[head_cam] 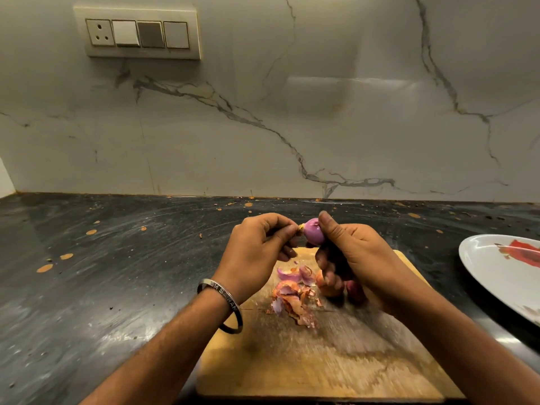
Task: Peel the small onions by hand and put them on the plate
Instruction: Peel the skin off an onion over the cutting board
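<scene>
A small purple onion [314, 232] is held up above the far end of the wooden cutting board [336, 355]. My right hand [353, 258] grips it between thumb and fingers. My left hand [257, 252] pinches the yellowish tip at the onion's left end. Loose onion skins [292, 299] lie in a heap on the board below my hands. Two unpeeled small onions [350, 289] sit on the board, partly hidden under my right hand. The white plate [496, 267] with a red pattern lies at the right edge, holding no onions that I can see.
The dark stone counter [117, 273] is speckled with orange spots and stretches to the left. A marble wall with a switch panel [137, 32] stands behind. A metal bangle [225, 305] circles my left wrist.
</scene>
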Demonstrator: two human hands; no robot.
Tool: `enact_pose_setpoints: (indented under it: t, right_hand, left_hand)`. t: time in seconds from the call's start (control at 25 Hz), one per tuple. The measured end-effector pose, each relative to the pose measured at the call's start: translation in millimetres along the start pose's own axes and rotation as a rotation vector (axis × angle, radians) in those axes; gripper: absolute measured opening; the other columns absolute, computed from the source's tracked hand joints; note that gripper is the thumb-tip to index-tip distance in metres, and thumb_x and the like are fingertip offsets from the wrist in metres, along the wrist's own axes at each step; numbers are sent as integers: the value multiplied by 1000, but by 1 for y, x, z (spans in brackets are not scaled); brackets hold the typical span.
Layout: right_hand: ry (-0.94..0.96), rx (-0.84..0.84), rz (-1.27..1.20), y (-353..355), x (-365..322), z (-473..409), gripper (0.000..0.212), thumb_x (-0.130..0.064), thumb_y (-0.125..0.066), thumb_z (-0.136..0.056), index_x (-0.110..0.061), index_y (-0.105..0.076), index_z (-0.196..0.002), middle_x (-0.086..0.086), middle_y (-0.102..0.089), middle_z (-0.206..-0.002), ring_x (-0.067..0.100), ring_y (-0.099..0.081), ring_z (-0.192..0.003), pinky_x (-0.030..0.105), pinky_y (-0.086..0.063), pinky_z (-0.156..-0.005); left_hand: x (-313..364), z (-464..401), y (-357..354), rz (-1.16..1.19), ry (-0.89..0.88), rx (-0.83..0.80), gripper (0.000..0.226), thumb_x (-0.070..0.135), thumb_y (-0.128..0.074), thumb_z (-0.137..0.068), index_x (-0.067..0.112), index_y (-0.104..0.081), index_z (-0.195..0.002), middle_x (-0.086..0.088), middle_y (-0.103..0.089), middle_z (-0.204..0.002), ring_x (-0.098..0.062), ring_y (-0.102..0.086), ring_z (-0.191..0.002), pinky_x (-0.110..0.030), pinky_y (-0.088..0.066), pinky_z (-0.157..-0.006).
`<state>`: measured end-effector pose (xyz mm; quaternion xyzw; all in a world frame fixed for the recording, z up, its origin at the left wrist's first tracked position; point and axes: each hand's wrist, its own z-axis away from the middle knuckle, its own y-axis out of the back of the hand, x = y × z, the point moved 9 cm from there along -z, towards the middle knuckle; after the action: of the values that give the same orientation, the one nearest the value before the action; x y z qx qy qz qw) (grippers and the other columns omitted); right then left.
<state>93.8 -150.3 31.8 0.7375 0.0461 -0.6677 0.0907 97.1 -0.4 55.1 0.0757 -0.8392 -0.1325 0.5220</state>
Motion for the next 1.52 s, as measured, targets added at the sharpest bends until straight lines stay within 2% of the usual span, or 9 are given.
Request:
enact_pose_setpoints:
  t: [0.16, 0.28, 0.4, 0.52, 0.72, 0.84, 0.92, 1.12, 1.52]
  right_hand:
    - [46, 40, 17, 4, -3, 1, 45, -50, -61, -90, -6, -73, -93, 13, -73, -78, 24, -67, -58, 30, -49, -47]
    - [110, 89, 25, 10, -9, 3, 24, -31, -71, -89, -11, -76, -101, 15, -76, -93, 27, -75, -73, 26, -56, -56]
    - [168, 149, 67, 17, -13, 3, 21, -21, -80, -82, -19, -75, -103, 11, -75, -95, 23, -75, -76, 24, -58, -64]
    - [181, 165, 62, 19, -14, 3, 29, -25, -83, -75, -25, -76, -103, 8, -71, -97, 15, -70, -73, 26, -58, -66]
    - [216, 159, 77, 18, -17, 4, 42, -38, -78, -69, -18, -74, -106, 2, -75, -87, 17, -74, -78, 25, -58, -65]
    - [247, 131, 146, 14, -20, 6, 45, -36, -81, -67, -23, -73, -109, 1, -75, -93, 14, -73, -81, 22, -57, -62]
    - [266, 141, 196, 15, -21, 7, 48, -36, -83, -63, -25, -72, -108, -3, -74, -97, 10, -72, -87, 22, -58, -68]
    - [348, 157, 459, 10, -29, 11, 43, -36, -88, -65, -27, -71, -104, -10, -73, -91, 1, -68, -89, 13, -54, -73]
    - [403, 153, 540, 3, -33, 13, 40, -39, -85, -68, -36, -71, -105, -18, -74, -90, -4, -67, -88, 8, -52, -72]
  left_hand:
    - [-7, 3, -21, -393, 11, -213, 26, 28, -43, -105, 24, -62, -86, 11, -54, -70, 3, -49, -62, -15, -36, -56]
    - [-8, 7, -28, -478, -16, -282, 26, 33, -47, -103, 26, -63, -83, 11, -54, -67, 4, -49, -61, -17, -34, -53]
    - [-5, 7, -26, -481, -56, -287, 8, 31, -68, -91, 26, -72, -96, 15, -68, -86, 4, -59, -79, -15, -47, -71]
    - [-4, 7, -22, -510, -87, -271, 14, 33, -73, -86, 32, -76, -99, 17, -74, -99, 4, -63, -95, -21, -51, -85]
    - [-5, 3, -10, -411, -9, -181, 36, 61, -63, -80, 27, -76, -79, 5, -74, -75, -7, -63, -62, -33, -55, -63]
    - [-3, 1, -5, -331, -32, -143, 13, 35, -68, -90, 30, -74, -100, 9, -73, -88, -1, -65, -79, -29, -57, -75]
    - [0, -1, 2, -224, -53, -56, 17, 21, -68, -92, 26, -72, -107, 8, -73, -91, -2, -68, -86, -26, -57, -80]
    - [14, 1, 6, 36, -101, -24, 30, 29, -69, -82, 26, -71, -112, 4, -74, -100, -7, -69, -94, -25, -57, -85]
    - [22, 3, 5, -104, -214, 18, 9, 11, -78, -80, 14, -78, -89, 6, -74, -91, -8, -68, -91, -33, -58, -84]
